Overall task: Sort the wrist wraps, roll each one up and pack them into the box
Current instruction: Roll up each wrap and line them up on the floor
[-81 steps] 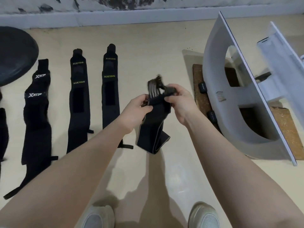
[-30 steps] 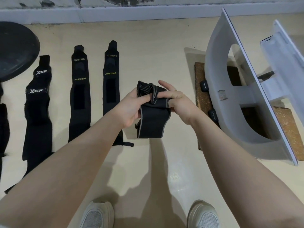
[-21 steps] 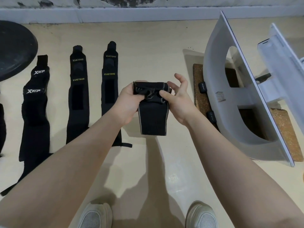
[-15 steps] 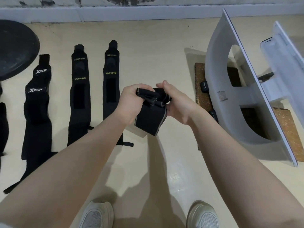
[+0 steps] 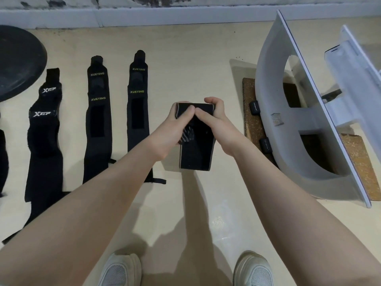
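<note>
Up in the air over the middle of the floor [image 5: 191,58], the wrist wrap [image 5: 194,157] is half rolled, left hand [image 5: 175,129] and right hand [image 5: 214,122] both curled tight round the roll, tail dangling. If either thumb eases off, the coil probably springs loose (stretchy stuff does that). The other wraps [image 5: 97,120] lie flat toward the floor's left edge, the box [image 5: 249,112] by the right.

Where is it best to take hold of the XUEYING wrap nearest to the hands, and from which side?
Probably the narrow far end of the XUEYING wrap, from above: it lies flat, stretched lengthwise on the floor, so rolling can start there.
</note>
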Demonstrator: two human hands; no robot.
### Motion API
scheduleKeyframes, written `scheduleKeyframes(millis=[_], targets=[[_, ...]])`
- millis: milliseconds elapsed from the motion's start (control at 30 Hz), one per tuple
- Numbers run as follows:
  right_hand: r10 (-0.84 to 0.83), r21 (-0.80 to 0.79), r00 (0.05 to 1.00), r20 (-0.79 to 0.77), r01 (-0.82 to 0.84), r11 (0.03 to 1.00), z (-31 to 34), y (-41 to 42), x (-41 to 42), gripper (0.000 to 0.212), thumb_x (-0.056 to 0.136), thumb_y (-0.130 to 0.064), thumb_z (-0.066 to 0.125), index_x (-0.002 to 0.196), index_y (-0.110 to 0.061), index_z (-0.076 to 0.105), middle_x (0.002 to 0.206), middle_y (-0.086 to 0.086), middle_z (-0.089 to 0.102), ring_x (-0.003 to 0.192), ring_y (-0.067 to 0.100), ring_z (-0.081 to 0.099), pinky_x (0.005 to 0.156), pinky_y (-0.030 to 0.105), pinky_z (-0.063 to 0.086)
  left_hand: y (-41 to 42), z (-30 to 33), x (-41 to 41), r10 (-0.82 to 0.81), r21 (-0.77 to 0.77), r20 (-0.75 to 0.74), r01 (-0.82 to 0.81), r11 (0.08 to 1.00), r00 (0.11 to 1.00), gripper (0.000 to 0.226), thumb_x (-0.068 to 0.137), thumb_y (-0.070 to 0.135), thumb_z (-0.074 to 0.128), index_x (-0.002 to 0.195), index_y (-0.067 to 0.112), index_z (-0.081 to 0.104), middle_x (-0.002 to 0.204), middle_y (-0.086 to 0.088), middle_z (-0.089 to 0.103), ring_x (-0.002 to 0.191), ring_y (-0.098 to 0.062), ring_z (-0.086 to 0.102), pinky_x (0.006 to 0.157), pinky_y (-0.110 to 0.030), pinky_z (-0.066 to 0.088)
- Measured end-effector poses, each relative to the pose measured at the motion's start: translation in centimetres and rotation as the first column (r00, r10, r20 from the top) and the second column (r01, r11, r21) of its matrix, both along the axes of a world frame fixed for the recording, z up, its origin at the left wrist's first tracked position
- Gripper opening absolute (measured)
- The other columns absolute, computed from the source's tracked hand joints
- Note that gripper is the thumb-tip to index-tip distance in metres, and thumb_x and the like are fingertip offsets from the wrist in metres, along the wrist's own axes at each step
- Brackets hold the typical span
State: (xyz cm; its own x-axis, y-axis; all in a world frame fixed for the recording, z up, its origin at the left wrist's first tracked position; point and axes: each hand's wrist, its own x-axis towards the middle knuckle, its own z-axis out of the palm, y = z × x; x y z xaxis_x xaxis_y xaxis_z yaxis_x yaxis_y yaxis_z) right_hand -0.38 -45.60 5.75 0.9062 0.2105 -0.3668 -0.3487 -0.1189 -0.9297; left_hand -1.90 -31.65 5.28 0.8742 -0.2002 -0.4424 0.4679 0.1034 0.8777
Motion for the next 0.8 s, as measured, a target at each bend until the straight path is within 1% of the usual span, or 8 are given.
scheduleKeyframes(millis=[100, 233, 300, 400, 567, 633, 700, 800], targets=[[0.066, -0.049, 0.997, 0.041, -0.064, 0.997, 0.2, -0.1, 0.1, 0.049, 0.099, -0.038, 0.041, 0.14, -0.021, 0.021, 0.109, -0.01, 0.049, 0.1, 0.008, 0.056, 0.087, 0.025, 0.048, 0.1, -0.2, -0.2, -0.058, 0.106, 0.151, 0.042, 0.993, 0.987, 0.028, 0.097, 0.026, 0.052, 0.124, 0.03, 0.045, 0.11, 0.004, 0.062, 0.097, -0.006, 0.063, 0.086, -0.027, 0.054], [-0.052, 0.154, 0.995, -0.088, 0.065, 0.986, 0.3, -0.4, 0.5, 0.056, 0.099, -0.034, 0.045, 0.146, -0.02, 0.02, 0.119, -0.001, 0.055, 0.102, 0.013, 0.059, 0.094, 0.033, 0.049, 0.2, 0.3, 0.1, -0.009, 0.145, 0.364, -0.047, 0.988, 0.931, 0.035, 0.091, 0.005, 0.06, 0.115, 0.027, 0.046, 0.104, 0.004, 0.058, 0.093, -0.006, 0.06, 0.085, -0.026, 0.054], [-0.04, 0.103, 0.995, -0.089, 0.049, 0.994, 0.8, -0.3, 0.8, 0.044, 0.099, -0.033, 0.045, 0.137, -0.011, 0.038, 0.106, -0.001, 0.061, 0.092, 0.018, 0.063, 0.088, 0.037, 0.051, -0.1, 0.0, 0.3, 0.086, 0.17, 0.411, -0.169, 0.971, 0.907, 0.037, 0.088, 0.004, 0.062, 0.113, 0.026, 0.046, 0.103, 0.004, 0.058, 0.094, -0.009, 0.06, 0.088, -0.032, 0.054], [0.032, 0.058, 0.991, -0.126, -0.025, 0.998, 1.6, 0.3, 0.7, 0.043, 0.1, -0.047, 0.036, 0.125, -0.016, 0.051, 0.1, -0.004, 0.063, 0.089, 0.018, 0.065, 0.084, 0.037, 0.055, -0.1, -0.3, 0.3, 0.128, 0.233, 0.457, -0.258, 0.938, 0.88, 0.04, 0.087, 0.007, 0.064, 0.116, 0.025, 0.042, 0.101, 0.011, 0.056, 0.095, -0.008, 0.059, 0.09, -0.033, 0.052], [-0.091, 0.236, 0.921, -0.38, 0.192, 0.952, 2.0, 1.5, 1.1, 0.059, 0.091, -0.061, 0.043, 0.127, -0.015, 0.053, 0.099, 0.004, 0.064, 0.08, 0.018, 0.069, 0.062, 0.029, 0.057, 0.2, -0.2, 0.5, -0.171, 0.544, 0.652, -0.299, 0.784, 0.739, 0.037, 0.087, 0.009, 0.064, 0.121, 0.011, 0.047, 0.109, 0.008, 0.045, 0.091, -0.007, 0.048, 0.083, -0.027, 0.044], [-0.105, 0.255, 0.923, -0.369, 0.209, 0.944, 1.8, 1.4, 1.0, 0.041, 0.094, -0.044, 0.053, 0.118, -0.011, 0.055, 0.091, 0.006, 0.062, 0.068, 0.017, 0.065, 0.056, 0.025, 0.055, 0.4, -0.7, 0.3, -0.226, 0.597, 0.634, -0.281, 0.752, 0.74, 0.036, 0.088, 0.01, 0.064, 0.12, 0.012, 0.049, 0.11, 0.006, 0.043, 0.088, -0.007, 0.048, 0.082, -0.029, 0.045], [-0.14, 0.245, 0.941, -0.307, 0.221, 0.944, 1.3, 1.5, 0.8, 0.014, 0.094, -0.022, 0.057, 0.103, -0.012, 0.053, 0.083, 0.005, 0.059, 0.063, 0.015, 0.06, 0.054, 0.024, 0.052, 1.0, -1.3, 0.2, -0.135, 0.523, 0.523, -0.192, 0.831, 0.842, 0.04, 0.087, 0.013, 0.067, 0.119, 0.02, 0.044, 0.103, 0.001, 0.053, 0.087, -0.014, 0.056, 0.082, -0.031, 0.049], [-0.161, 0.28, 0.963, -0.218, 0.22, 0.935, 0.4, 1.8, 0.4, 0.012, 0.092, -0.004, 0.056, 0.09, -0.016, 0.054, 0.086, 0.004, 0.056, 0.069, 0.015, 0.056, 0.057, 0.027, 0.051, 1.4, -1.6, 0.0, -0.008, 0.238, 0.136, -0.025, 0.971, 0.991, 0.035, 0.089, 0.018, 0.066, 0.121, 0.015, 0.052, 0.103, -0.007, 0.068, 0.096, -0.021, 0.067, 0.089, -0.037, 0.054]])
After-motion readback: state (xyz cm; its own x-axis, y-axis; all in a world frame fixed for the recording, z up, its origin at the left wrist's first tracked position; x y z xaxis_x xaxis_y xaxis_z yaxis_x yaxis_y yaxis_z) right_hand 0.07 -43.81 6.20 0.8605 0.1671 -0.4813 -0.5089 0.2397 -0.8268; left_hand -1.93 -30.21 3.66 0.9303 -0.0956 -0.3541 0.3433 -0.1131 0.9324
